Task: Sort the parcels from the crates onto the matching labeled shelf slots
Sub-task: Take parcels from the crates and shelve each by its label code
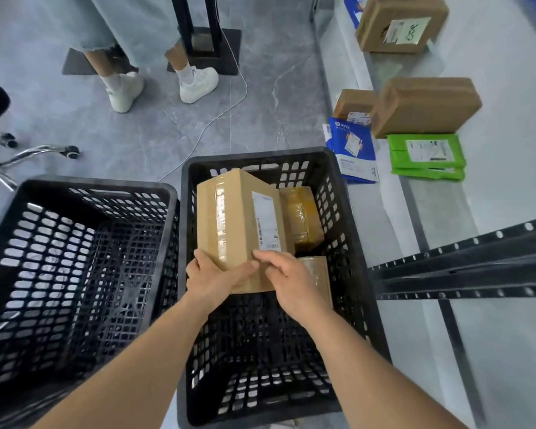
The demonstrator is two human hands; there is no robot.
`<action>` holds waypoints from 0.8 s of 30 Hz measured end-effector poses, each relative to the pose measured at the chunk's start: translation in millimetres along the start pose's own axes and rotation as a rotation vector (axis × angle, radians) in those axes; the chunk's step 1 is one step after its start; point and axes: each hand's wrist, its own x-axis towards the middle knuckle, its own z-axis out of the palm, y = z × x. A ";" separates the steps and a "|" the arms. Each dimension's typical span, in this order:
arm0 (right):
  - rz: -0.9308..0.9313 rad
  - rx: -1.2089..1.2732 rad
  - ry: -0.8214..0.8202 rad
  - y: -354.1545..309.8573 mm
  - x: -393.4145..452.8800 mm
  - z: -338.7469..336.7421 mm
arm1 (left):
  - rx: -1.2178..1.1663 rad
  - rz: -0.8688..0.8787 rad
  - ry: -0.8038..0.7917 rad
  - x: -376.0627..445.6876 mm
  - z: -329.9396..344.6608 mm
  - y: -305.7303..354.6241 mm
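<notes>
A tall cardboard parcel (pixel 235 221) with a white label stands tilted in the right black crate (pixel 350 249). My left hand (pixel 212 278) grips its near lower corner, thumb across the taped face. My right hand (pixel 287 281) holds the near edge just under the label, fingers curled round it. Two smaller tape-wrapped brown parcels lie in the same crate: one (pixel 302 216) behind the big parcel on the right, one (pixel 317 270) partly hidden under my right hand. The left black crate (pixel 84 190) holds nothing that I can see.
On the white shelf at right lie cardboard boxes (pixel 424 106) (pixel 401 23), a blue mailer (pixel 353 150) and green mailers (pixel 427 156). A black perforated shelf rail (pixel 464 267) juts out at right. A person's legs (pixel 155 78), a black stand base, a cable and a chair base occupy the floor behind.
</notes>
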 end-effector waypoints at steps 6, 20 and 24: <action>0.179 0.012 0.102 14.5 17.3 -7.3 | -0.253 0.043 -0.080 9.3 -15.5 -7.3; 0.174 0.181 0.337 24.2 9.7 -19.1 | -0.403 0.163 -0.232 12.4 -12.0 -8.5; 0.234 0.073 0.301 34.7 9.1 -15.9 | -0.412 0.102 -0.156 18.4 -3.0 -6.5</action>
